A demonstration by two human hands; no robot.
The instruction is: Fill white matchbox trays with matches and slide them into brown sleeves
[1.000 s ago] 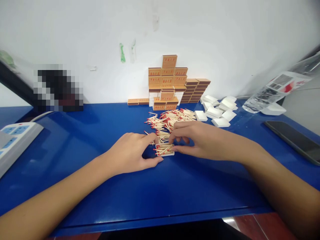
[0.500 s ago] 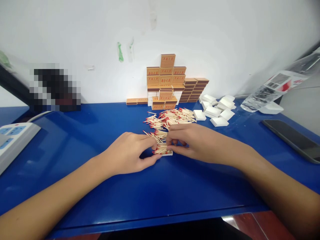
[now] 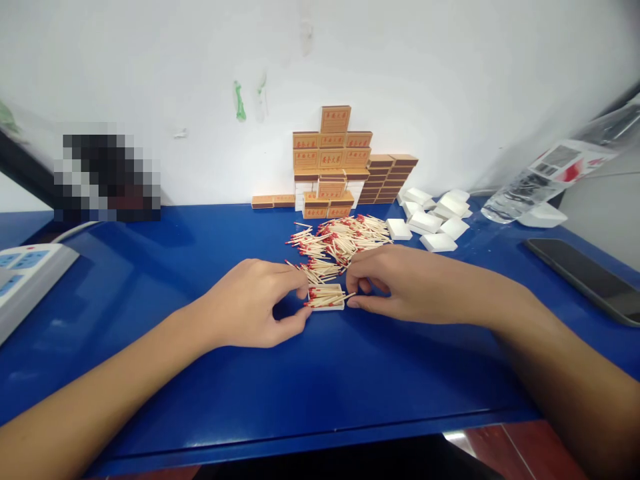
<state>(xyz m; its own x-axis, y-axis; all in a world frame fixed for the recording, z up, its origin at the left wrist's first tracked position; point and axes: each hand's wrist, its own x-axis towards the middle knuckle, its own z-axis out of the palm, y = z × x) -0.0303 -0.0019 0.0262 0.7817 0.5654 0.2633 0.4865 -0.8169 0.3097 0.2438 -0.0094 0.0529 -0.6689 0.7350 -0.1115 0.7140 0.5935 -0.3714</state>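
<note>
A white matchbox tray [image 3: 327, 308] lies on the blue table, filled with red-tipped matches [image 3: 326, 297]. At its left end is my left hand [image 3: 263, 300], thumb and index finger apart, their tips at the tray's corners. My right hand [image 3: 395, 283] is beside the right end, its thumb and index finger apart and the other fingers curled. One match sticks out over the tray's right end, its tip in the gap between those fingers. Just behind the tray spreads a pile of loose matches [image 3: 345, 237], partly hidden by my right hand.
Orange matchboxes [image 3: 333, 160] are stacked against the wall. Several white trays [image 3: 425, 222] lie to their right. A plastic bottle [image 3: 545, 173] leans at the right, with a phone [image 3: 585, 273] in front of it. A power strip [image 3: 33, 280] lies at the left.
Both hands have drawn outward from the tray, the left to the left and the right to the right. More of the tray and its matches shows; the tray has stayed in place.
</note>
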